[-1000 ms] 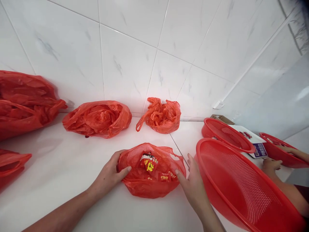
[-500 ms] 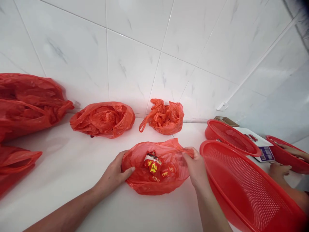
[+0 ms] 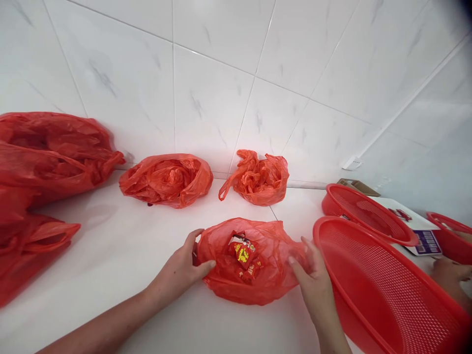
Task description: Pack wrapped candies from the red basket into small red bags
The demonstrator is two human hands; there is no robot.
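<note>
Right now a thin, crinkled red plastic carrier bag (image 3: 221,268) lies slumped open on the white counter (image 3: 110,280), near the person and between the two hands, with a small heap of red-and-yellow wrapped sweets (image 3: 244,253) showing in its mouth. The film looks very light, soft and slippery, so it would likely sag rather than hold a shape; its gathered rim seems the surest place to take hold, and the sweets look loose enough to shift inside. The left hand (image 3: 177,273) is half open, cupped against the bag's left side with the thumb over the film, though I cannot tell whether it pinches anything. The right hand (image 3: 311,280) is open, its fingertips (image 3: 293,261) resting on the bag's right side with no clear grip. Farther off, against the white marbled wall tiles (image 3: 214,93), sit a bunched red bag (image 3: 165,179) and a smaller twisted one (image 3: 260,179), while two fuller red bags (image 3: 47,152) heap at the left. To the right lies a large round red mesh basket (image 3: 383,290), with a second red basket (image 3: 368,206) beyond it. Another person's hand (image 3: 450,278) shows at the right edge. The sweet wrappers carry yellow print, too small to read.
</note>
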